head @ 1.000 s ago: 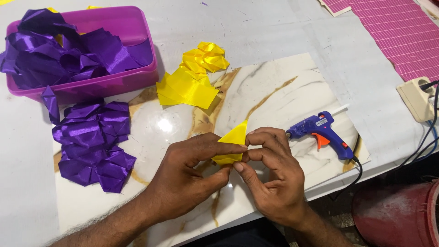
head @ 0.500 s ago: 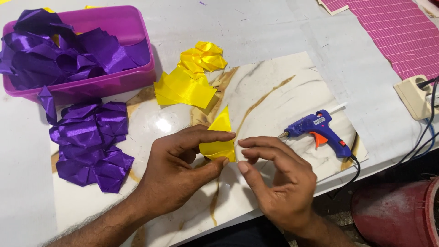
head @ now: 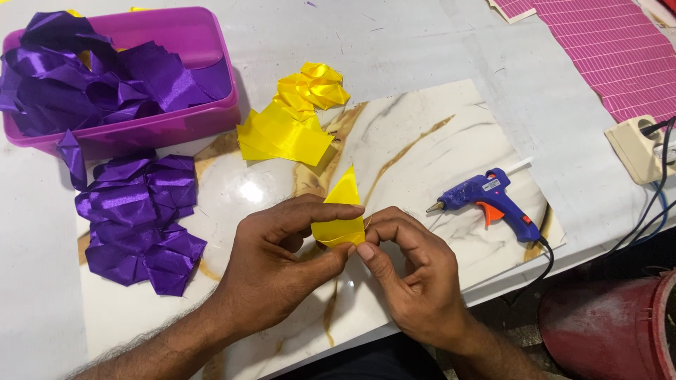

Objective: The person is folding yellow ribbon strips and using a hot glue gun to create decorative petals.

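A small folded piece of yellow satin ribbon (head: 341, 217) is held between both my hands over a marble-patterned board (head: 422, 141). My left hand (head: 282, 264) pinches it between thumb and forefinger from the left. My right hand (head: 415, 281) grips its right edge with the fingertips. The ribbon's pointed tip sticks up away from me.
A blue glue gun (head: 489, 200) with an orange trigger lies on the board to the right. Yellow ribbon pieces (head: 292, 119) sit behind my hands. Folded purple ribbon pieces (head: 137, 218) lie at left, below a purple box (head: 176, 123) of purple ribbon. A socket (head: 637, 148) is far right.
The yellow piece has been turned and folded between my fingers. My right hand drew back half a second ago and now pinches the ribbon again.
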